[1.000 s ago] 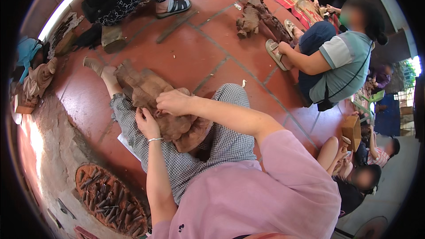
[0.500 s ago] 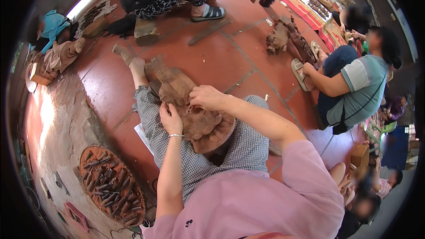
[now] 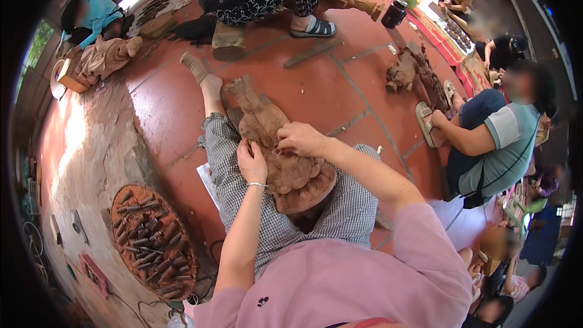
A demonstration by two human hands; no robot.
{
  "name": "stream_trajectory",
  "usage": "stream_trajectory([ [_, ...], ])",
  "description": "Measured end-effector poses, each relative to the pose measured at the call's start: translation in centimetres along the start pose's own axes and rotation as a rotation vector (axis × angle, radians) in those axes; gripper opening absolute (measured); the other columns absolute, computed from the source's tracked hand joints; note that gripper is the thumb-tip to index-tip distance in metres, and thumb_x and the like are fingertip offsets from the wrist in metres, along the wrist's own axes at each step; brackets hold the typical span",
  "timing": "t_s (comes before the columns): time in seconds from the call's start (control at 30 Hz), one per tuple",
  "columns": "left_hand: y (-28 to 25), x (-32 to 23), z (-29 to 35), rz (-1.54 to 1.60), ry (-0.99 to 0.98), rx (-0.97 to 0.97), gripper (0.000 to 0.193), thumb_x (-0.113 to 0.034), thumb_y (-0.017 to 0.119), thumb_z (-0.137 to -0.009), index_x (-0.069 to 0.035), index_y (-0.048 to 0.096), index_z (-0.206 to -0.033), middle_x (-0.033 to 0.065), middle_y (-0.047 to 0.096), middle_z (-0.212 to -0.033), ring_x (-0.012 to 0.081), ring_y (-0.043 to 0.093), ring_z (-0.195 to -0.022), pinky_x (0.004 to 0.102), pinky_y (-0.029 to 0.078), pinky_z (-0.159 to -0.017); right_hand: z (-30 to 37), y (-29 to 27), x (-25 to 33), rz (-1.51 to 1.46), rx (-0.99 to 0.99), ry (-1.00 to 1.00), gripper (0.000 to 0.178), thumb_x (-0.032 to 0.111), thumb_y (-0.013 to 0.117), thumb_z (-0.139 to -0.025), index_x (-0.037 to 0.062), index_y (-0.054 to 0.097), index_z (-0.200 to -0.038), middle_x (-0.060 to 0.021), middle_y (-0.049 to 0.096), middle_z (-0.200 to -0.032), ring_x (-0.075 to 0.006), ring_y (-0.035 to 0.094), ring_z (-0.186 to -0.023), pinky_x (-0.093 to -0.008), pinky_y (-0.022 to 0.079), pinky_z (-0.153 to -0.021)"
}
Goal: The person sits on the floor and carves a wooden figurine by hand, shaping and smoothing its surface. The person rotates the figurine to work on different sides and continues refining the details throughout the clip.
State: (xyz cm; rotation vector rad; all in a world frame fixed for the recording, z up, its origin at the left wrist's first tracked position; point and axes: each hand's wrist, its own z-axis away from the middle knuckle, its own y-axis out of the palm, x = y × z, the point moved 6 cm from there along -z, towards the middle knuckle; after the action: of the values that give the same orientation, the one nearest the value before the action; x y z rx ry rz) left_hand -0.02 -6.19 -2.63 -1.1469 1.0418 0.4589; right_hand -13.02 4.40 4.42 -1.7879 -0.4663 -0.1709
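A brown carved wooden figure lies on my lap between my legs, its rounded, wide base toward me and its narrow end pointing away. My left hand is closed against the figure's left side, fingers bent and the thumb on the wood. On the carving's right side, my right hand is pinched, its fingertips pressed down into the carved folds. Whatever sits between those right fingertips, if anything, is too small or hidden to make out. Both hands are close together near the middle of the piece.
An oval tray of several carving tools in reddish sawdust lies at my left on a wide slab. Rough carved wood rests on the tiles beside a seated person. Another person sits ahead, near a dark jar.
The whole view has shifted, so the scene sits further right in the picture. Both hands stay at nearly the same places on the carved figure.
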Motion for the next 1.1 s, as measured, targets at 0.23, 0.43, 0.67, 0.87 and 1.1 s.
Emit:
stream_trajectory([
  [0.23,-0.3,0.2,0.1,0.007,0.035,-0.016,0.045,-0.030,0.050,-0.098,0.004,0.057,-0.126,0.0191,0.053,-0.136,0.0350,0.055,-0.121,0.0393,0.043,-0.102,-0.1,-0.8,-0.1,0.009,0.021,-0.004,0.013,0.018,0.073,-0.072,0.0140,0.072,-0.085,-0.0003,0.058,-0.086,-0.0210,0.058,-0.087,-0.0345,0.049,-0.077],
  [0.43,-0.1,0.1,0.1,0.014,-0.002,-0.037,0.043,-0.030,0.050,-0.097,0.003,0.057,-0.125,0.0180,0.053,-0.136,0.0355,0.055,-0.120,0.0398,0.044,-0.101,-0.5,0.5,1.0,-0.018,0.024,0.078,0.008,0.016,0.071,-0.074,0.0109,0.069,-0.079,-0.0023,0.058,-0.084,-0.0226,0.058,-0.088,-0.0363,0.050,-0.077],
  [0.67,-0.3,0.3,0.3,-0.035,0.000,-0.024,0.045,-0.031,0.048,-0.098,0.002,0.057,-0.127,0.0175,0.053,-0.138,0.0339,0.053,-0.124,0.0390,0.043,-0.103,0.0,0.3,1.3,-0.008,0.002,0.165,0.007,0.013,0.069,-0.077,0.0063,0.065,-0.077,-0.0059,0.059,-0.085,-0.0260,0.060,-0.089,-0.0379,0.051,-0.077],
  [0.87,-0.1,0.0,0.2,0.019,-0.041,0.002,0.046,-0.031,0.047,-0.099,0.002,0.056,-0.128,0.0175,0.052,-0.139,0.0338,0.051,-0.126,0.0394,0.041,-0.104,-1.7,2.8,1.5,-0.028,-0.024,0.255,0.007,0.011,0.068,-0.079,0.0041,0.065,-0.079,-0.0096,0.059,-0.086,-0.0289,0.061,-0.089,-0.0402,0.051,-0.078],
  [1.1,-0.6,0.3,0.3,0.004,-0.021,-0.027,0.046,-0.032,0.046,-0.099,0.002,0.056,-0.128,0.0177,0.051,-0.139,0.0351,0.052,-0.125,0.0400,0.042,-0.104,-0.3,1.2,1.5,-0.077,0.043,0.347,0.007,0.010,0.067,-0.079,0.0030,0.065,-0.080,-0.0116,0.059,-0.087,-0.0314,0.061,-0.088,-0.0418,0.052,-0.077],
])
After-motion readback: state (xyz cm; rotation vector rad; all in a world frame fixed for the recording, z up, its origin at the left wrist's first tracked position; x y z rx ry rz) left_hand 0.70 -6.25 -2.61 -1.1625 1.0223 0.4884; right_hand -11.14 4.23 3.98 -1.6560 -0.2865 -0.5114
